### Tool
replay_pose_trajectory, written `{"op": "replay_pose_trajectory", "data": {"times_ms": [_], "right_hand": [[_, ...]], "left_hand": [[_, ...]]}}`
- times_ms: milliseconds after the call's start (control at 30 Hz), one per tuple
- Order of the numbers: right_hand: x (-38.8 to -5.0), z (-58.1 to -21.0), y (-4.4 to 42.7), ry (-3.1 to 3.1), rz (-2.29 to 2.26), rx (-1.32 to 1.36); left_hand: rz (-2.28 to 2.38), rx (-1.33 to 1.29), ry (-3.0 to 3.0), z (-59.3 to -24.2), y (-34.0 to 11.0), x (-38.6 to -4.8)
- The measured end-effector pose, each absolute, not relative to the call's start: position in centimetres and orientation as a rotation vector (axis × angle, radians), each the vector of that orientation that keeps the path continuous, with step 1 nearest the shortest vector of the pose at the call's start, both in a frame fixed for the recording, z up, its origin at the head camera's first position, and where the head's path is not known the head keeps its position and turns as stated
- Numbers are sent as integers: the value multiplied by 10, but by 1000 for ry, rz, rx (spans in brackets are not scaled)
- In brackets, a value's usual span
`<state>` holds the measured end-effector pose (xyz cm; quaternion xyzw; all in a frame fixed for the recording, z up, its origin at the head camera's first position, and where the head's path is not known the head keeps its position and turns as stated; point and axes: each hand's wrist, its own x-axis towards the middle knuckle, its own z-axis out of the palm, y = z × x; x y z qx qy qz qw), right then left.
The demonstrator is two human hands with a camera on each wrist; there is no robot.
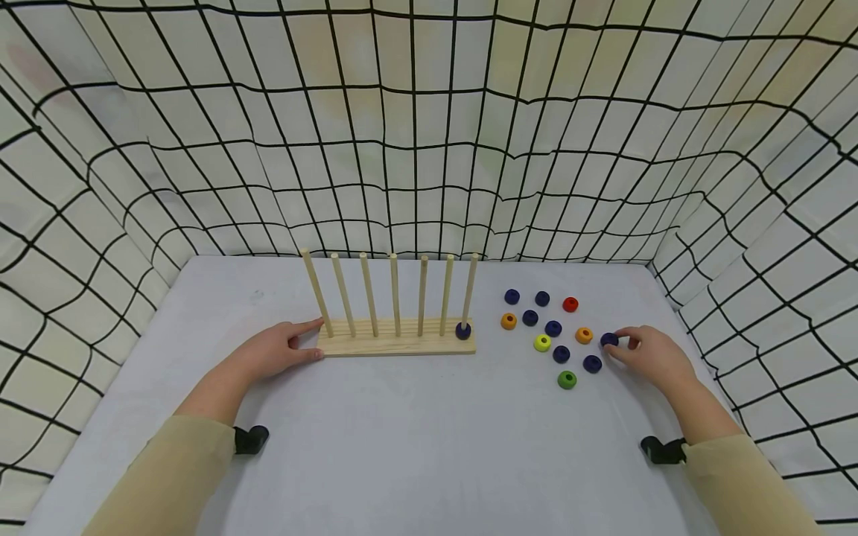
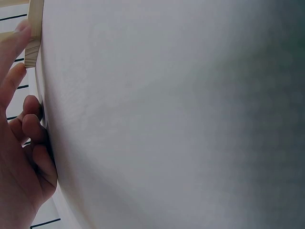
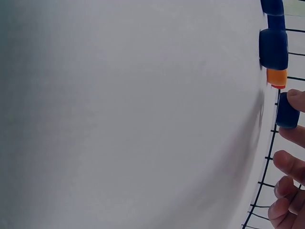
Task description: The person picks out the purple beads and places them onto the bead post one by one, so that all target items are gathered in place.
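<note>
My left hand [image 1: 271, 350] holds the left end of a wooden peg rack [image 1: 395, 346] between thumb and forefinger; the other fingers curl beneath the palm. In the left wrist view, thumb and forefinger touch the end of the wooden base [image 2: 32, 50]. Several upright pegs stand on the rack, and a dark blue bead [image 1: 463, 331] sits at the foot of the rightmost one. At the right, my right hand [image 1: 657, 361] pinches another dark blue bead [image 3: 287, 112] between thumb and forefinger, its other fingers loosely bent.
Loose beads lie right of the rack: several dark blue ones [image 1: 553, 329], two orange [image 1: 509, 321], one red [image 1: 570, 304], one yellow [image 1: 542, 343] and one green [image 1: 567, 380]. A white cloth-like surface [image 1: 429, 447] lies beneath, with black netting [image 1: 415, 149] along the back and sides.
</note>
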<state>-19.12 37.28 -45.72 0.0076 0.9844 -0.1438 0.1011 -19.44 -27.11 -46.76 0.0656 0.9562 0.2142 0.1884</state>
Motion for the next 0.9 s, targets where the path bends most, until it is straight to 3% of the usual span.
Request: {"op": "replay_pose_trajectory", "data": {"times_ms": [900], "right_hand": [[-184,-434,337,3051,-450,-62]], "left_hand": [[605,197,2693,-467,-271,-194]]}}
